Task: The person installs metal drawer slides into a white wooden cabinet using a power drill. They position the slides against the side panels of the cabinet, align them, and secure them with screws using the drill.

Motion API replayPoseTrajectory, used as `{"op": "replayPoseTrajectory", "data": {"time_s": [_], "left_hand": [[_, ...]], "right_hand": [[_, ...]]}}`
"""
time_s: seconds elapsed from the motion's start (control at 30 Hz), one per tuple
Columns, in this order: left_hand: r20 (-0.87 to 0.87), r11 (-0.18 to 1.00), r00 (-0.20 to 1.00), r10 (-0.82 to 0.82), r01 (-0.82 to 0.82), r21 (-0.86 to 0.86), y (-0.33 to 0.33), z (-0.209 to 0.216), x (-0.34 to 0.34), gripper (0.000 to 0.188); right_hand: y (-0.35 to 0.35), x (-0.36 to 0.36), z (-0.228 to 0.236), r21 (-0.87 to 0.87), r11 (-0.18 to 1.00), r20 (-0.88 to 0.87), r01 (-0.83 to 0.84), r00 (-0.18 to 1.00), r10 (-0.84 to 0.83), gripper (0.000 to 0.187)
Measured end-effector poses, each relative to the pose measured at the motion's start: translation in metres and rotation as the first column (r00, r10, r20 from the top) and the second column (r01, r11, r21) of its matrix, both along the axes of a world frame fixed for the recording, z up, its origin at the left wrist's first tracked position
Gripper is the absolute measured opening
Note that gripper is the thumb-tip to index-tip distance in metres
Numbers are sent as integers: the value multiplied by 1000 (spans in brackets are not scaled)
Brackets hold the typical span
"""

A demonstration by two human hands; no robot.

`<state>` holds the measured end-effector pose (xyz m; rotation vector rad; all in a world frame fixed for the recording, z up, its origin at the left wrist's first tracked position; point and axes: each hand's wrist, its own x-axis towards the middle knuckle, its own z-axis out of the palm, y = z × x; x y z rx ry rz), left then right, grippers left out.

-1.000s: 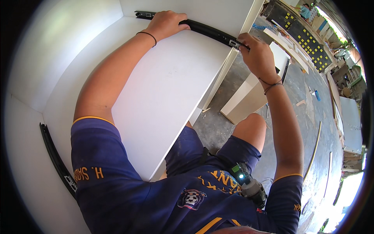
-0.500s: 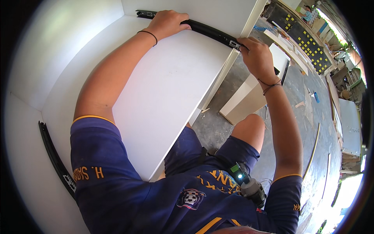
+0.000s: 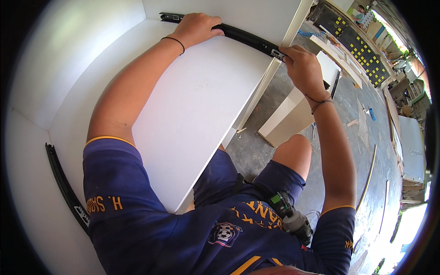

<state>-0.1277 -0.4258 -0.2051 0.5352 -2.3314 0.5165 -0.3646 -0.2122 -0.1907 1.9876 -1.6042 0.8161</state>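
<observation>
A black drawer slide lies along the far white side panel of the cabinet, just above the white shelf panel. My left hand is closed on its middle stretch, thumb along the lower edge. At the front end, beside the cabinet's front edge, my right hand pinches the slide with thumb and fingers. The slide's left end shows bare, with a metal bracket and slots. On the opposite side panel a second black drawer slide is attached, partly hidden by my sleeve.
A cordless drill hangs at my waist. Beyond the cabinet, a white drawer-like box stands on the grey floor. Boards and strips lie at right. A black panel with yellow squares and a person are farther back.
Both hands keep their grip on the slide, and the right hand has shifted very slightly. The light on the drill has gone out.
</observation>
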Motion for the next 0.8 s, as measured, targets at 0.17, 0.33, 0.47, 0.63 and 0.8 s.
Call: {"op": "replayPoseTrajectory", "data": {"time_s": [0.17, 0.33, 0.47, 0.63, 0.8], "left_hand": [[53, 997, 997, 49, -52, 60, 4, 4, -1, 32], [48, 998, 998, 29, -31, 47, 2, 2, 0, 32], [45, 999, 998, 34, -35, 22, 2, 2, 0, 31], [50, 999, 998, 34, -35, 23, 2, 2, 1, 31], [25, 1000, 1000, 17, -16, -4, 3, 2, 0, 28]], "right_hand": [[1, -1, -1, 12, 1000, 24, -15, 1000, 15, 21], [-1, -1, -3, 23, 999, 55, -41, 998, 40, 23], [-1, -2, -4, 33, 998, 77, -55, 996, 52, 23], [0, -1, -3, 48, 997, 73, -55, 996, 52, 23], [-1, -2, -4, 31, 998, 75, -63, 995, 61, 23]]}}
